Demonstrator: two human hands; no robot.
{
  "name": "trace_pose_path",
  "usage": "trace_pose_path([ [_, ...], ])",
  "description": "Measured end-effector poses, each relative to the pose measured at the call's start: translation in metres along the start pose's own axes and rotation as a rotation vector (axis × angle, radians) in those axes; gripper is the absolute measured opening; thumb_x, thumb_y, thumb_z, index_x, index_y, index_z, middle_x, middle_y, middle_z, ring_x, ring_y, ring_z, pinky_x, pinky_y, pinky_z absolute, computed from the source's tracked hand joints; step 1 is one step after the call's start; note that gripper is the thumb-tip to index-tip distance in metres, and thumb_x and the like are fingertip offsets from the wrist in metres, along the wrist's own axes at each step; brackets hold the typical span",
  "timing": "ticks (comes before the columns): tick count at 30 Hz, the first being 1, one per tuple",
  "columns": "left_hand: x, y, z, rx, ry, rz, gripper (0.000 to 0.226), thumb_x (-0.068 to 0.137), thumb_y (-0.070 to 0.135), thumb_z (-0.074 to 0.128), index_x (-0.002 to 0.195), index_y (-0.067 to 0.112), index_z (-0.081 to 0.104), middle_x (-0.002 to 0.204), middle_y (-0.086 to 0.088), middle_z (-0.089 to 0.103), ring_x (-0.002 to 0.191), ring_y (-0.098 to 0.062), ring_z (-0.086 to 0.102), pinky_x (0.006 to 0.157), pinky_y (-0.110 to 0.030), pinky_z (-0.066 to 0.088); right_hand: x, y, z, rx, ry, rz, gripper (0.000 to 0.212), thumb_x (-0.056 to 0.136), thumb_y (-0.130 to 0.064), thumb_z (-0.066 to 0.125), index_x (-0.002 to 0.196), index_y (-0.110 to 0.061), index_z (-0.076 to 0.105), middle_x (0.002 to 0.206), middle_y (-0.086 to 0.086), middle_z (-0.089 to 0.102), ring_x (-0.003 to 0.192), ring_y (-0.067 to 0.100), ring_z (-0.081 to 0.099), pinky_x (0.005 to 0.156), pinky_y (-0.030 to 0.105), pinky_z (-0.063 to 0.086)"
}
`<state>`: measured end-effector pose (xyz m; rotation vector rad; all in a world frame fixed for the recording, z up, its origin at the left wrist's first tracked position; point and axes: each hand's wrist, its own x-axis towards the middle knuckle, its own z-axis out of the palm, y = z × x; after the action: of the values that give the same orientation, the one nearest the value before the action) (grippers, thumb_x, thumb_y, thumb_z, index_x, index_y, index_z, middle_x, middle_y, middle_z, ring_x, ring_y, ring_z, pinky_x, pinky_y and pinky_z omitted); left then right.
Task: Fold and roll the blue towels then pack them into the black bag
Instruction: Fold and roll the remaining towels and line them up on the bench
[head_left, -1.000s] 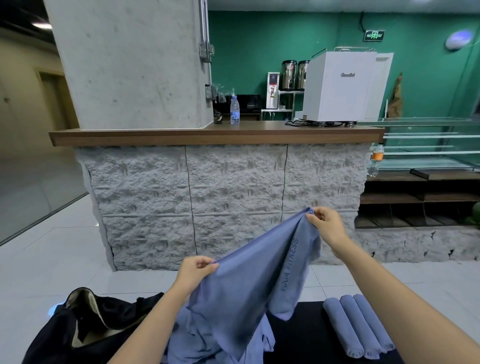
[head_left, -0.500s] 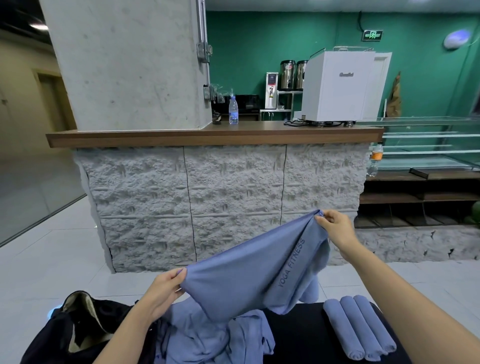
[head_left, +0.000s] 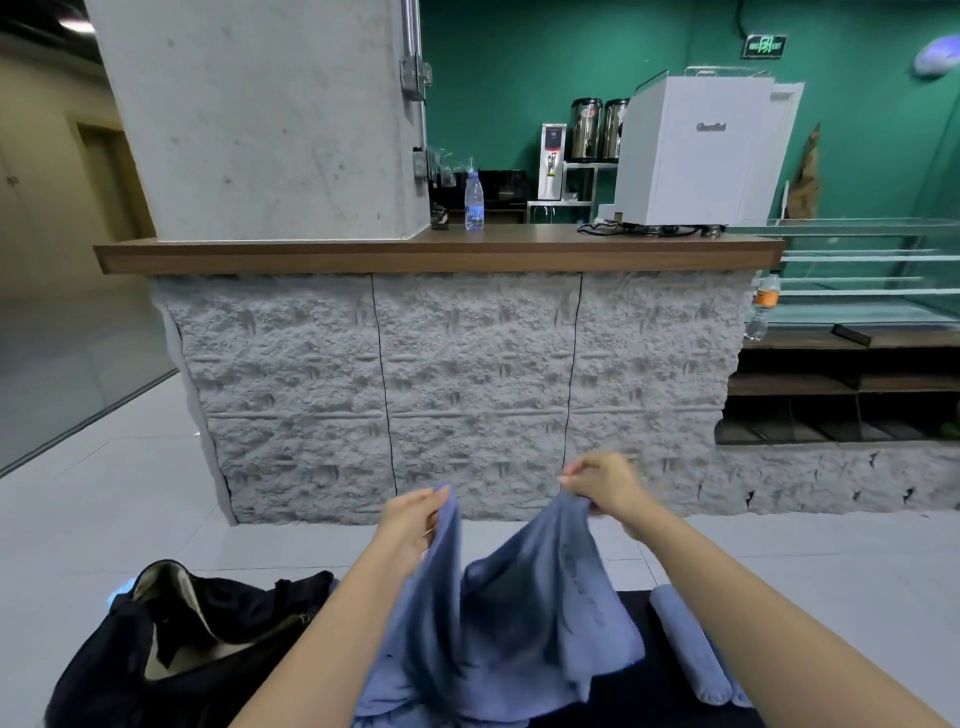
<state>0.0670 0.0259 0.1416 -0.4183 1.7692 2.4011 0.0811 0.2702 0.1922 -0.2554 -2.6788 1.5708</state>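
While my left hand (head_left: 410, 525) and right hand (head_left: 605, 486) pinch its top edge, the soft blue cloth towel (head_left: 519, 613) sags, creased, between them.

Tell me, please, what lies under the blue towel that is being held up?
Beneath the held towel lies a heap of loose blue cloth on a black mat. How many towels the heap holds, and the mat under it, are covered.

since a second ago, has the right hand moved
Yes: the right hand has shifted left and slightly down, toward the right black seam in the grey stone counter front, pinching the blue cloth towel.
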Motion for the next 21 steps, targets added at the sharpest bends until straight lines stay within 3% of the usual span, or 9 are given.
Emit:
trace_pose_path([
  [2, -0.009, 0.003, 0.024, 0.062, -0.077, 0.026, 0.006, 0.087, 0.008, 0.065, 0.09, 0.003, 0.063, 0.074, -0.01, 0.06, 0.063, -0.018, 0.054, 0.06, -0.025, 0.047, -0.011, -0.011, 0.016, 0.241, -0.103, 0.018, 0.012, 0.089, -0.011, 0.064, 0.077, -0.01, 0.064, 0.067, 0.003, 0.057, 0.058, 0.011, 0.049, 0.049, 0.019, 0.043],
  [6, -0.025, 0.013, 0.05, 0.106, -0.192, 0.078, 0.009, 0.091, 0.008, 0.059, 0.085, 0.005, 0.065, 0.078, -0.01, 0.066, 0.067, -0.018, 0.062, 0.06, -0.023, 0.053, -0.02, -0.026, 0.026, 0.405, -0.251, -0.064, 0.016, 0.093, -0.004, 0.055, 0.095, -0.013, 0.068, 0.08, 0.0, 0.067, 0.071, 0.009, 0.059, 0.066, 0.017, 0.048],
  [9, -0.025, 0.017, 0.05, 0.115, -0.233, 0.084, 0.01, 0.091, 0.012, 0.059, 0.091, 0.008, 0.068, 0.085, -0.009, 0.07, 0.077, -0.02, 0.065, 0.069, -0.027, 0.053, -0.022, -0.026, 0.023, 0.305, -0.269, -0.2, 0.022, 0.086, 0.003, 0.061, 0.101, -0.012, 0.065, 0.086, 0.003, 0.07, 0.081, 0.008, 0.066, 0.076, 0.017, 0.052],
  [11, -0.024, 0.017, 0.049, 0.127, -0.26, 0.072, 0.013, 0.091, 0.014, 0.06, 0.097, 0.006, 0.069, 0.089, -0.01, 0.071, 0.08, -0.021, 0.065, 0.072, -0.029, 0.054, -0.022, -0.027, 0.024, 0.144, -0.156, -0.3, 0.016, 0.081, -0.001, 0.069, 0.093, -0.011, 0.067, 0.082, 0.007, 0.068, 0.076, 0.012, 0.063, 0.075, 0.024, 0.053],
  [13, -0.025, 0.015, 0.05, 0.137, -0.27, 0.063, 0.016, 0.091, 0.013, 0.06, 0.101, 0.004, 0.069, 0.088, -0.009, 0.07, 0.077, -0.019, 0.065, 0.068, -0.026, 0.054, -0.019, -0.027, 0.026, -0.027, -0.056, -0.405, 0.009, 0.079, -0.011, 0.075, 0.081, -0.015, 0.067, 0.083, 0.006, 0.063, 0.076, 0.014, 0.056, 0.073, 0.03, 0.048],
  [15, -0.027, 0.015, 0.051, 0.155, -0.272, 0.071, 0.016, 0.092, 0.012, 0.058, 0.101, 0.004, 0.069, 0.087, -0.008, 0.069, 0.075, -0.018, 0.064, 0.064, -0.024, 0.053, -0.018, -0.026, 0.028, -0.112, -0.07, -0.451, 0.013, 0.083, -0.016, 0.071, 0.076, -0.019, 0.061, 0.084, 0.003, 0.057, 0.076, 0.012, 0.051, 0.07, 0.025, 0.042],
  [18, -0.031, 0.014, 0.051, 0.234, -0.287, 0.115, 0.013, 0.092, 0.011, 0.058, 0.09, 0.007, 0.07, 0.08, -0.006, 0.067, 0.074, -0.017, 0.061, 0.067, -0.023, 0.053, -0.017, -0.025, 0.027, 0.025, -0.13, -0.401, 0.013, 0.09, -0.01, 0.061, 0.079, -0.015, 0.057, 0.078, 0.004, 0.059, 0.072, 0.012, 0.052, 0.068, 0.023, 0.042],
  [21, -0.03, 0.015, 0.05, 0.248, -0.242, 0.162, 0.012, 0.092, 0.01, 0.059, 0.09, 0.004, 0.069, 0.084, -0.009, 0.068, 0.077, -0.019, 0.062, 0.068, -0.023, 0.055, -0.015, -0.021, 0.024, 0.105, -0.087, -0.36, 0.009, 0.084, -0.009, 0.068, 0.077, -0.013, 0.065, 0.071, 0.002, 0.063, 0.067, 0.01, 0.057, 0.066, 0.019, 0.047],
])
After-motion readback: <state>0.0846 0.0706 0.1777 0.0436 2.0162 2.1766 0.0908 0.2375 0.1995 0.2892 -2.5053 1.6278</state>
